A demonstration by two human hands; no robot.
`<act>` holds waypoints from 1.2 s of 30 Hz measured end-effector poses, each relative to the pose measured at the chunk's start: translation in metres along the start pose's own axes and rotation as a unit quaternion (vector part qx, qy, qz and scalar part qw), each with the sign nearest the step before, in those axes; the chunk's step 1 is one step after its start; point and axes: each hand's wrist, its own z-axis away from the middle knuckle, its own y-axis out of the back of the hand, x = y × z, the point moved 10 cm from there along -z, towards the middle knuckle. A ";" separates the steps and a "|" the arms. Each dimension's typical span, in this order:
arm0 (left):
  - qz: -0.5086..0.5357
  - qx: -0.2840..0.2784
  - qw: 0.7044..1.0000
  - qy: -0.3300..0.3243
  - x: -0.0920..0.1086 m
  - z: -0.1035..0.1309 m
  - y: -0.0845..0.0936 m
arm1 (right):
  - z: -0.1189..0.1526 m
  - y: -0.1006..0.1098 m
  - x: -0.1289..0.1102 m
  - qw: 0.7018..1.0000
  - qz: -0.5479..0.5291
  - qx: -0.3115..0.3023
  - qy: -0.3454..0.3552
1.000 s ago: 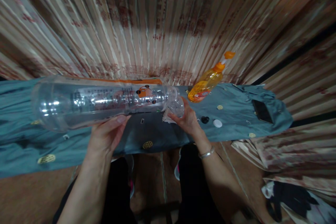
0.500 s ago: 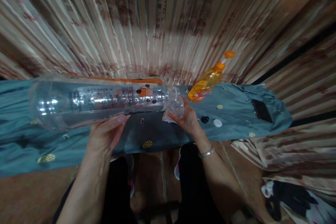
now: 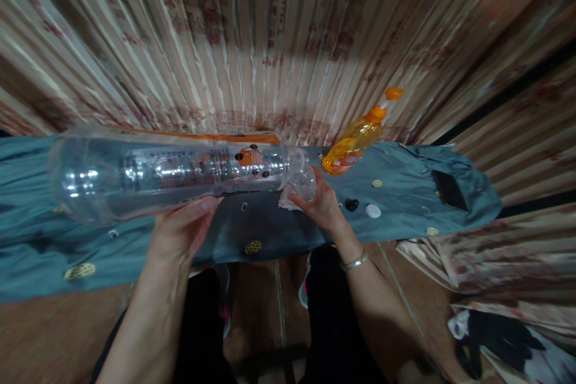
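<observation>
A large clear plastic bottle point(image 3: 166, 171) with an orange and black cartoon print lies sideways in the air above the blue cloth, its mouth end to the right. My left hand point(image 3: 186, 225) holds its body from below, thumb on the near side; the other fingers are hidden. At the narrow mouth end, my right hand point(image 3: 317, 201) is closed around the clear neck. A crumpled pale tissue or cloth point(image 3: 287, 199) pokes out below its fingers, and whether they grip it too is unclear.
On the blue patterned cloth point(image 3: 396, 216), right of my hands, an orange pump bottle point(image 3: 353, 144) of yellow liquid stands near the curtain point(image 3: 252, 42). Closer in lie a black cap point(image 3: 351, 204) and a white round lid point(image 3: 373, 210). A dark phone point(image 3: 449, 189) rests farther right.
</observation>
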 end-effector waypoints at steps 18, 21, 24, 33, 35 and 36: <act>0.012 -0.012 1.000 0.002 -0.003 -0.001 0.001 | 0.000 0.000 0.000 1.000 -0.012 0.002 0.004; 0.005 -0.007 1.000 -0.003 -0.001 -0.001 0.001 | 0.000 0.000 0.000 1.000 -0.007 0.005 0.010; -0.004 0.002 1.000 0.002 -0.002 -0.002 0.003 | 0.000 0.000 0.000 1.000 -0.006 0.010 0.012; 0.004 0.014 1.000 -0.004 -0.004 -0.003 0.009 | 0.000 -0.001 -0.002 1.000 -0.010 0.007 0.008; 0.008 0.013 1.000 0.003 -0.005 -0.002 0.009 | 0.000 -0.001 -0.002 1.000 -0.013 0.008 0.010; 0.009 0.016 1.000 0.006 -0.005 -0.002 0.009 | 0.000 0.000 -0.003 1.000 -0.015 0.009 0.012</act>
